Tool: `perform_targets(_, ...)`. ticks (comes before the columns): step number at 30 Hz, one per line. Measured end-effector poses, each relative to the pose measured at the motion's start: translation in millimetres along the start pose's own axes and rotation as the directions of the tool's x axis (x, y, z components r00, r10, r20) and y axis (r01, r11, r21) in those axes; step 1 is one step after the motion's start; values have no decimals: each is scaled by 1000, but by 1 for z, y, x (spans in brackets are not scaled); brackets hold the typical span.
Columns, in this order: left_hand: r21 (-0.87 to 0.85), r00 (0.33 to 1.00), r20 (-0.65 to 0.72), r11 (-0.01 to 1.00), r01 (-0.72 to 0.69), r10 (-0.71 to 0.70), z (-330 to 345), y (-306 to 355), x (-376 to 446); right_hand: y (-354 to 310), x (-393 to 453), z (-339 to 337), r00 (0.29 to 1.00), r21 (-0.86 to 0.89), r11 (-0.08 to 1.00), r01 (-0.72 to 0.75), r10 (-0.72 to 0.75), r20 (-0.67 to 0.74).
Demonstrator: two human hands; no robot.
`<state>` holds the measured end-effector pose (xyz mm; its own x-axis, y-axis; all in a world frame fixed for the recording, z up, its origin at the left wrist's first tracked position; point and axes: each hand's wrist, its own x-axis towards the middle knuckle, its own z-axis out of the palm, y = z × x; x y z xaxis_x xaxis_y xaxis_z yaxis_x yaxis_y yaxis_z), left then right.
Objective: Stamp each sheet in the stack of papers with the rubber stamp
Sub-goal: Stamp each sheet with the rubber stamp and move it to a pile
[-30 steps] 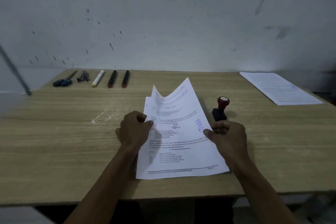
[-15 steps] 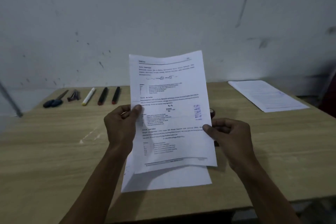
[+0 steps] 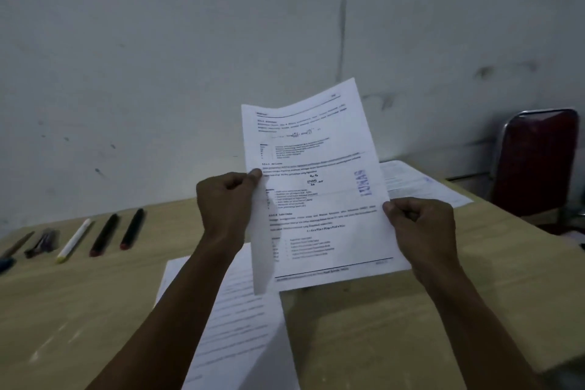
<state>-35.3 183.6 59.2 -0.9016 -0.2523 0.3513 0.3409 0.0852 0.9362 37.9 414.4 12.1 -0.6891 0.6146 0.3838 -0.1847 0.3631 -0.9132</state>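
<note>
I hold a printed sheet (image 3: 319,187) upright in the air above the wooden table (image 3: 411,326). It bears a blue stamp mark (image 3: 363,183) near its right edge. My left hand (image 3: 226,199) pinches the sheet's left edge, and my right hand (image 3: 418,225) pinches its right edge. The stack of papers (image 3: 234,326) lies flat on the table below, partly under my left forearm. Another pile of sheets (image 3: 418,184) lies at the table's far right, half hidden behind the held sheet. The rubber stamp is out of sight.
Along the table's far left lie a row of pens: two dark markers (image 3: 118,231), a white and yellow marker (image 3: 74,239), a small dark tool (image 3: 42,242) and a blue-handled item (image 3: 6,260). A red chair (image 3: 538,165) stands past the right edge. A grey wall rises behind.
Both hands lifted the stamped top sheet off the stack and raised it upright, drifting to the right. My view turned right, bringing the chair into sight; the stamp became hidden.
</note>
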Motion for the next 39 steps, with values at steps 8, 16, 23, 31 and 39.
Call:
perform_targets(8, 260, 946, 309, 965, 16, -99, 99, -10, 28, 43, 73, -35, 994, -349, 932, -97, 72, -84)
perform_targets(16, 500, 797, 480, 861, 95, -367, 185, -32, 60, 99, 144, -51, 985, -604, 778, -173, 143, -97)
perform_targets(23, 596, 746, 482, 796, 106, -459, 260, -80, 81, 153, 207, -43, 990, -733, 666, -140, 115, -85)
perform_targets(31, 585, 779, 487, 810, 45, -395, 335, -128, 111, 204, 275, -42, 994, -786, 610, -105, 90, -63)
perform_targets(39, 599, 766, 490, 799, 52, -417, 364, -156, 123, 230, 313, -42, 987, -821, 552, -145, 133, -85)
